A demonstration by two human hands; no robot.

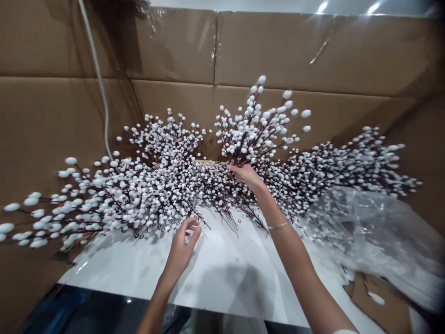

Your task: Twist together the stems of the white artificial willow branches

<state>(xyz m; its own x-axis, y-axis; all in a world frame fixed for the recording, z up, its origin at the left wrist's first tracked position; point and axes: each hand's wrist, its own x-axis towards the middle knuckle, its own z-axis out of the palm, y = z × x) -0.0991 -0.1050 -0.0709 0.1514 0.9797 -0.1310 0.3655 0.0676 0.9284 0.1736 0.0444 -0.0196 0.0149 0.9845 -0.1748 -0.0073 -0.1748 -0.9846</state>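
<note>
Two hands, left hand (182, 246) and right hand (246, 175), touch white-berry branches (153, 185).

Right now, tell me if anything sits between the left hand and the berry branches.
Nothing visible. The left hand rests on the white table right at the berry branches. The right hand already grips another bunch.

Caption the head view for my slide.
Right hand lifts a white-berry branch from the pile; left hand reaches toward stems on the white table.
</note>
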